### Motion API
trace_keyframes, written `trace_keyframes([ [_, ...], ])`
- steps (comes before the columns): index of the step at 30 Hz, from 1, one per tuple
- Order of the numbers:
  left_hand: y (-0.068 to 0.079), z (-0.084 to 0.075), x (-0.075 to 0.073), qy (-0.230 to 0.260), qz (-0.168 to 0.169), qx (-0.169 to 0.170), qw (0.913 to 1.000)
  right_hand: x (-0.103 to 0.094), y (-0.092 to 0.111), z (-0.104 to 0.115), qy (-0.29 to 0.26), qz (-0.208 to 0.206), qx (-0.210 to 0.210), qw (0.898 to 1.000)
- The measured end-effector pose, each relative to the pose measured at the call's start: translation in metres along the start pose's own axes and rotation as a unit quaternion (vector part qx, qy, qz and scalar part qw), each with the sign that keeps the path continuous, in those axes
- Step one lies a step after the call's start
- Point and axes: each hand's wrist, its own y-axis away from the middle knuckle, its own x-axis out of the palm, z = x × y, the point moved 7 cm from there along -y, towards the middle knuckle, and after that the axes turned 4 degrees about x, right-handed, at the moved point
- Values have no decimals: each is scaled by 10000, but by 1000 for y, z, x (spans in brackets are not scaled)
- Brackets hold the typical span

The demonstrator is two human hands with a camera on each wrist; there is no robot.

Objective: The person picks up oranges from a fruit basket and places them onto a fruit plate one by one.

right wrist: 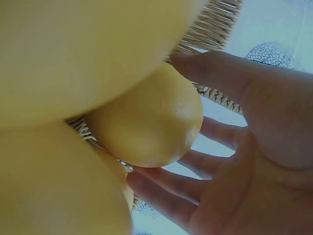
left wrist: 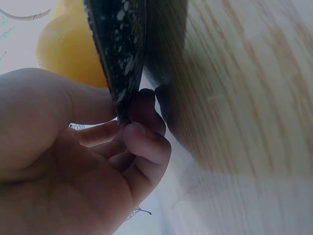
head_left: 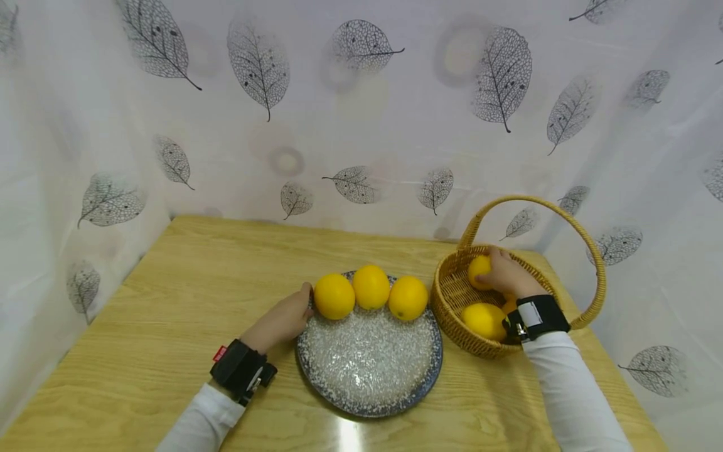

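On the table sits a round speckled grey plate (head_left: pixel 369 364) with a dark blue rim. Three oranges (head_left: pixel 371 287) stand side by side along its far edge. My left hand (head_left: pixel 287 316) pinches the plate's left rim, thumb on top and fingers curled beneath, as the left wrist view shows. Inside the wicker basket (head_left: pixel 452 307) on the right, my right hand (head_left: pixel 511 276) has thumb and fingers curled round an orange (right wrist: pixel 151 122). More yellow fruit (head_left: pixel 484 321) lies lower in the basket, partly hidden by the right hand and wrist.
The basket's tall arched handle (head_left: pixel 600 276) rises over its right side. A white curtain (head_left: pixel 361 125) with leaf prints hangs behind and beside the wooden table (head_left: pixel 220 270). Basket and plate stand close together.
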Motion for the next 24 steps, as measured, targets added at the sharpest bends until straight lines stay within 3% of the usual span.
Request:
trace_keyframes([
  [12, 1, -2, 0, 68, 50, -88, 9999, 4, -1, 9, 327, -57, -217, 9992],
  [20, 0, -2, -2, 93, 96, -140, 9998, 14, 1, 10, -350, 480, -406, 9974],
  [24, 1, 0, -1, 103, 110, -173, 9997, 17, 3, 10, -391, 604, -401, 9966],
])
